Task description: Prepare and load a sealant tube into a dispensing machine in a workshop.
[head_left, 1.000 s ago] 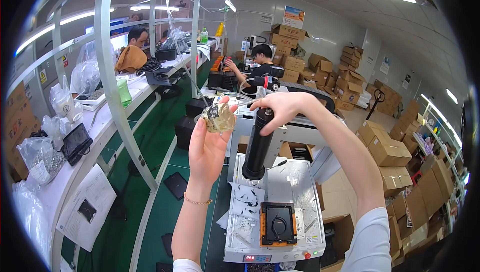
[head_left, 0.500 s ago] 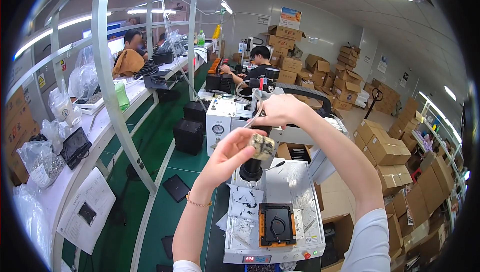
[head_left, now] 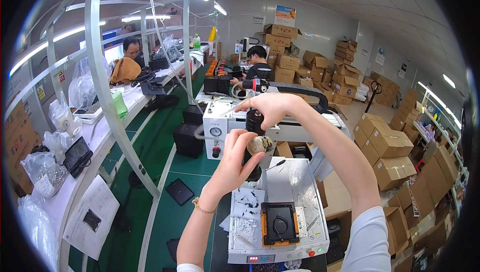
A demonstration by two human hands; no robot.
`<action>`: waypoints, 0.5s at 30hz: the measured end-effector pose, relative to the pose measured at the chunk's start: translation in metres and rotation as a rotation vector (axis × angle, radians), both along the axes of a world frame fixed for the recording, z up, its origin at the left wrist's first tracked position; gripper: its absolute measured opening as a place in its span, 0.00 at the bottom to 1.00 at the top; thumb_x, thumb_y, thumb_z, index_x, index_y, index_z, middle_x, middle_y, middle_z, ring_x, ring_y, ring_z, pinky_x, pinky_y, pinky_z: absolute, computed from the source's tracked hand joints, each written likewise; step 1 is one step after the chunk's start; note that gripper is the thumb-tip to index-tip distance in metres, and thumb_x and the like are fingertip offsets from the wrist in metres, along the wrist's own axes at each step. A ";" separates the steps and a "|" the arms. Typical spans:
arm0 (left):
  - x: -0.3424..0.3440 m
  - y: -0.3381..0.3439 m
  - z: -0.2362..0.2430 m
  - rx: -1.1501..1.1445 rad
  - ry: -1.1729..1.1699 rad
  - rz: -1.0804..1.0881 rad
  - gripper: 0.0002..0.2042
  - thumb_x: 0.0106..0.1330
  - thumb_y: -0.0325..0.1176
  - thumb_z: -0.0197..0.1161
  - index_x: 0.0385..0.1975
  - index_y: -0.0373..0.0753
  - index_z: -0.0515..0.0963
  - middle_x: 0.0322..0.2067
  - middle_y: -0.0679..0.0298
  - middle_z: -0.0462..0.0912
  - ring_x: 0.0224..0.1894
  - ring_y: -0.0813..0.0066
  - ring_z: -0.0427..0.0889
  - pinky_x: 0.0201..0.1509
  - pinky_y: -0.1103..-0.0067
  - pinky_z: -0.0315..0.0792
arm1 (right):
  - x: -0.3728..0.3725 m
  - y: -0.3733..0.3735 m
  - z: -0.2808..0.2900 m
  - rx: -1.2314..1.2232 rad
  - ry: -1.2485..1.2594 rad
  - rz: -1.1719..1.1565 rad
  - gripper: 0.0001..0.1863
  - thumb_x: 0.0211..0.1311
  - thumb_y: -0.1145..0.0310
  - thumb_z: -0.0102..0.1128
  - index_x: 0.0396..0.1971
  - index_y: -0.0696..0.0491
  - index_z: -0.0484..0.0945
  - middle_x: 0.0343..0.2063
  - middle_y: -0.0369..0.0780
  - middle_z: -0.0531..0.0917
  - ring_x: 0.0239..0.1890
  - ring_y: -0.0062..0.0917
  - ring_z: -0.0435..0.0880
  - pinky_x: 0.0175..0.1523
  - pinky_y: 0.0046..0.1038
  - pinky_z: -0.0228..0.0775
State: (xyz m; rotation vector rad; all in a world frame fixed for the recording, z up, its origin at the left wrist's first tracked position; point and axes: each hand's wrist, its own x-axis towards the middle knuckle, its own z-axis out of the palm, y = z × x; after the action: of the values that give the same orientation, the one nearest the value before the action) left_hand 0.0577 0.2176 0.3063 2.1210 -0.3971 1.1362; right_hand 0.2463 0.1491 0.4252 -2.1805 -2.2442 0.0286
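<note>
My left hand (head_left: 234,156) is closed around a cream-coloured, black-stained wad (head_left: 260,145), perhaps a roll; its exact kind is unclear. The wad sits close against an upright black cylinder (head_left: 254,121) on the bench machine. Higher up, my right hand (head_left: 272,108) has its fingers around the top of that cylinder. Below both hands, a black rectangular part with a coiled cable (head_left: 280,225) lies in an orange-and-black fixture (head_left: 295,222) on the machine's white bed (head_left: 300,187).
Black-smeared white paper (head_left: 247,203) lies left of the fixture. A white control box with a gauge (head_left: 216,142) stands beyond my left hand. Cardboard boxes (head_left: 385,144) are stacked to the right. A co-worker (head_left: 258,67) sits ahead, and a workbench (head_left: 95,144) runs along the left.
The wad has turned, from a heavily blackened side to a paler one. My right hand has shifted slightly, baring the cylinder's top. A pale tube beside that hand no longer shows there.
</note>
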 end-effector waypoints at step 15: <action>-0.002 0.031 0.034 -0.149 0.006 -0.026 0.14 0.67 0.29 0.59 0.50 0.34 0.69 0.49 0.61 0.71 0.51 0.75 0.71 0.55 0.77 0.67 | -0.029 -0.006 -0.003 0.043 -0.199 -0.366 0.31 0.47 0.44 0.65 0.47 0.50 0.79 0.40 0.46 0.83 0.45 0.37 0.83 0.49 0.35 0.75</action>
State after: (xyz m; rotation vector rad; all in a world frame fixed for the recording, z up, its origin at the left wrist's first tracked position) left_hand 0.0557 0.2485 0.3399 1.9842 -0.3263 1.1088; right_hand 0.2168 0.1430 0.4223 -2.6340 -1.8671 -0.2467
